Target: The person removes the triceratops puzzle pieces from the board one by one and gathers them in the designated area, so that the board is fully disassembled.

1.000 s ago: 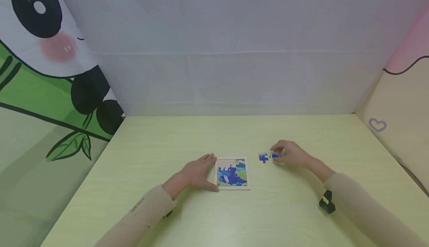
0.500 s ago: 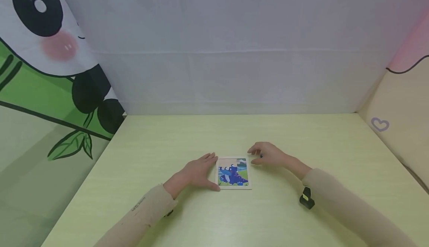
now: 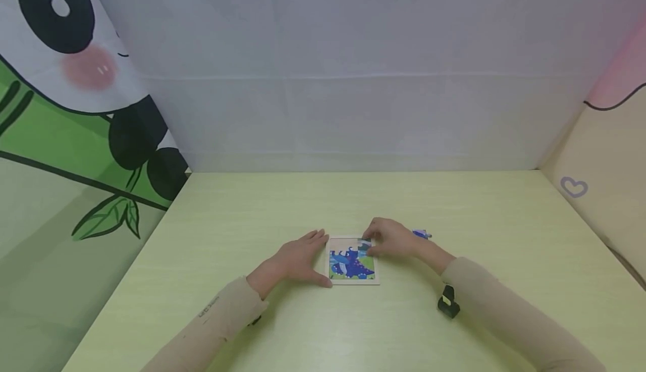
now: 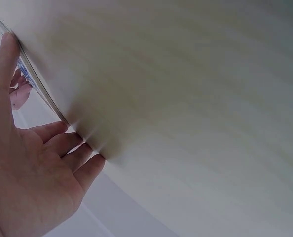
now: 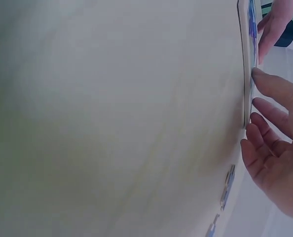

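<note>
A small framed jigsaw puzzle (image 3: pixel 351 264) with a blue dinosaur lies flat on the table in the head view. Plain beige shows in its upper left part. My left hand (image 3: pixel 301 258) is spread along its left edge, fingertips at the upper corner and thumb at the lower. In the left wrist view the same hand (image 4: pixel 38 173) has its fingertips on the tabletop. My right hand (image 3: pixel 393 239) touches the puzzle's upper right corner, thumb and index finger on either side of a puzzle piece (image 3: pixel 363 244). Thumb and index finger stand apart in the right wrist view.
A loose blue puzzle piece (image 3: pixel 420 233) lies beyond the right wrist. Two loose pieces, a nearer one (image 5: pixel 228 187) and a lower one (image 5: pixel 212 228), show in the right wrist view. White cloth (image 3: pixel 323 108) hangs behind the table (image 3: pixel 252 203).
My right hand has moved left from the loose pieces to the puzzle's upper right corner, leaving two pieces on the table. The left hand has stayed at the frame's left edge.
</note>
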Tool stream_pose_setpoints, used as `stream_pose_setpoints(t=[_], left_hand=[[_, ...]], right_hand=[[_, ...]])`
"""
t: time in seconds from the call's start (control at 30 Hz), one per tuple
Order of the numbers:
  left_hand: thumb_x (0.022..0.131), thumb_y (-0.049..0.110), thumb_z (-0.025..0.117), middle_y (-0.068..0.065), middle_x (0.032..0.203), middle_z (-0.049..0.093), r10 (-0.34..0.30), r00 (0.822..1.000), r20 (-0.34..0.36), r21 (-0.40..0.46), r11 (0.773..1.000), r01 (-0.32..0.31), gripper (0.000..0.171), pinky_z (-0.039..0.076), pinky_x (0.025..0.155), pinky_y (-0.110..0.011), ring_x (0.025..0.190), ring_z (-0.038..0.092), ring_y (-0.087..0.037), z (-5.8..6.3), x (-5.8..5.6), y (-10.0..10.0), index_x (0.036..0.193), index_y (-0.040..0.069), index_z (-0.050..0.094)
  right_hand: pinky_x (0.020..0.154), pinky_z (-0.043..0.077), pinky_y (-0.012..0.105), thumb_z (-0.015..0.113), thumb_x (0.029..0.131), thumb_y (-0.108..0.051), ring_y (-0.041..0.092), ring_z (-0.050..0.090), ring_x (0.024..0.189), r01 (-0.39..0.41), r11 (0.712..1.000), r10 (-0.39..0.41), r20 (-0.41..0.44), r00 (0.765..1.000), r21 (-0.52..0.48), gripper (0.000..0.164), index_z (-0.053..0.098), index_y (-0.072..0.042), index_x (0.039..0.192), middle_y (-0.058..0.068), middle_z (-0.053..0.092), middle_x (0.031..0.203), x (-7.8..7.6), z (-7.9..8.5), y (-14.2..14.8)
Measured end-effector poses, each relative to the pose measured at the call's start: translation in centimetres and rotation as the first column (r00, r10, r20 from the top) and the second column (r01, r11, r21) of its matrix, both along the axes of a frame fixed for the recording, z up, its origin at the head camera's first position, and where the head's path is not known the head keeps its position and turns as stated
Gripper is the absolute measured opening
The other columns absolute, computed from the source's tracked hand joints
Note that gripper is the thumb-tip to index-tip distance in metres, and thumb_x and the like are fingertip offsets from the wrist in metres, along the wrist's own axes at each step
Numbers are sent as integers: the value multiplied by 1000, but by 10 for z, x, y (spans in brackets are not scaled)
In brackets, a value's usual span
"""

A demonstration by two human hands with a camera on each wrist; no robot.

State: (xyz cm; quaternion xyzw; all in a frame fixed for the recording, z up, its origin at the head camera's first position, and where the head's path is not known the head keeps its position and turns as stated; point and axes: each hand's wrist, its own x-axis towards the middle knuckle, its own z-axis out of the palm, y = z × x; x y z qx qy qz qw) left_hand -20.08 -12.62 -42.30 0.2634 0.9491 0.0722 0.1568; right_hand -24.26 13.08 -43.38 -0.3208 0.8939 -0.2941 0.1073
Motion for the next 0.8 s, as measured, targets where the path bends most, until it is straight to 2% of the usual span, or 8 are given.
stream_pose_setpoints(t=[0.27,0.47,0.63,0.8], left_hand=[[65,67,65,-8,150,20,10,1000,6,-6,1000,-10,106,28,105,-44,137,16,-26,2,0,0,144,8,25],[65,66,66,-9,150,20,10,1000,11,1,1000,-10,106,28,105,-44,137,16,-27,4,1,1,144,7,25],[65,66,65,-9,150,20,5,1000,7,1,1000,-5,106,28,105,-45,137,16,-27,3,1,1,143,7,25],[64,67,65,-8,150,20,4,1000,8,-2,1000,-4,107,28,105,-45,137,16,-26,2,1,0,144,8,25]], right_hand=[[67,42,27,76,72,-14,14,47,77,11,1000,-11,31,999,9,29,63,-6,97,0,56,88,-2,6,-5],[71,43,28,75,72,-13,15,48,79,28,999,-27,53,998,-17,31,61,-6,99,-1,56,89,-1,3,-5],[78,47,29,74,74,-12,14,53,86,3,999,0,50,999,-44,32,62,-4,102,1,59,94,-2,0,-2],[77,49,28,73,74,-8,16,56,88,-21,997,25,58,998,-71,30,63,-1,102,5,62,96,-2,2,1]])
